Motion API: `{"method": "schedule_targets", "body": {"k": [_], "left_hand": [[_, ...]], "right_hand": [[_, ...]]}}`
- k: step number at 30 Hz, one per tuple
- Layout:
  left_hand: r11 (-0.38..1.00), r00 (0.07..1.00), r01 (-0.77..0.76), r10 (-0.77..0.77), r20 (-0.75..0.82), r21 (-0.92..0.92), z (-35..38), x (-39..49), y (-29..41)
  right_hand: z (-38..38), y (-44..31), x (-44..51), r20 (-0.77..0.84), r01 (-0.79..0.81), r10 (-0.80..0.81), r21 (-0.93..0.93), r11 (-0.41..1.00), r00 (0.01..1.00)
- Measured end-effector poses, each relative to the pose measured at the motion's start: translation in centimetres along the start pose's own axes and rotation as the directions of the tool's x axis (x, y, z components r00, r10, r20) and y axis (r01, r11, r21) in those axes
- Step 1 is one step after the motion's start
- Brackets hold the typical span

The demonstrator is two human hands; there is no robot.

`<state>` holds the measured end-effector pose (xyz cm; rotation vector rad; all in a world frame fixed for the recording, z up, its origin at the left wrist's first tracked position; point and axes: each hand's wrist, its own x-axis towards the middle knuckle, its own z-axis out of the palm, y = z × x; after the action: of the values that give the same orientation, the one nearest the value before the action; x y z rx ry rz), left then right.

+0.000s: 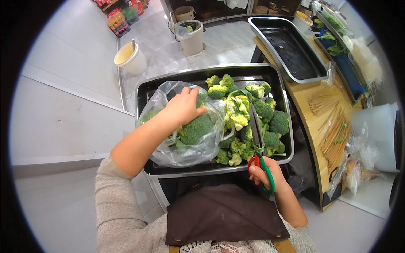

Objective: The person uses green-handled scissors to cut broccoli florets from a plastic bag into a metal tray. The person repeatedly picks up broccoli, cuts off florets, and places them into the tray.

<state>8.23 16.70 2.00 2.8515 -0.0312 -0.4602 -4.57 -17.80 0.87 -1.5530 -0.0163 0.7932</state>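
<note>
Before me is a dark metal tray point(152, 170) with a pale rim. On its left side lies a clear plastic bag point(177, 158), its mouth spread around a large broccoli head point(196, 129). My left hand point(185, 106) reaches over the bag, fingers spread, near the broccoli inside; whether it grips any of it cannot be told. My right hand point(267, 175) holds scissors point(258, 139) with red and green handles, the blades pointing away from me and seemingly together. Cut broccoli florets point(264, 109) fill the tray's right side, below and around the blades.
To the right, a wooden table point(303, 104) bears a second dark tray point(291, 47), bundles of wooden skewers point(335, 139) and plastic bags. A white bucket point(131, 60) and a lined bin point(191, 41) stand on the floor beyond. A white wall panel point(72, 117) is at left.
</note>
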Motion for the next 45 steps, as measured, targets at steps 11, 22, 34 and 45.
{"method": "schedule_targets", "body": {"k": [11, 22, 34, 45], "left_hand": [[0.500, 0.996, -0.063, -0.024, -0.086, -0.864, -3.1, 4.2, -0.1], [0.978, 0.999, -0.014, 0.023, 0.039, -0.209, 1.6, -3.6, 0.8], [0.887, 1.000, 0.003, 0.011, 0.028, -0.461, 2.7, -14.6, -3.5], [0.295, 0.955, -0.157, -0.197, -0.221, -0.943, 7.7, -18.1, -8.6]], "right_hand": [[-1.6, 3.2, -4.9, -0.118, -0.023, 0.025, 0.015, 1.000, 0.993], [-1.8, 0.5, -3.6, -0.164, -0.007, -0.012, -0.114, 0.993, 0.986], [1.3, 0.1, 3.8, -0.093, -0.254, 0.251, -0.024, 0.967, 0.964], [0.6, -0.5, 2.0, -0.126, -0.107, 0.101, -0.046, 0.993, 0.987]]}}
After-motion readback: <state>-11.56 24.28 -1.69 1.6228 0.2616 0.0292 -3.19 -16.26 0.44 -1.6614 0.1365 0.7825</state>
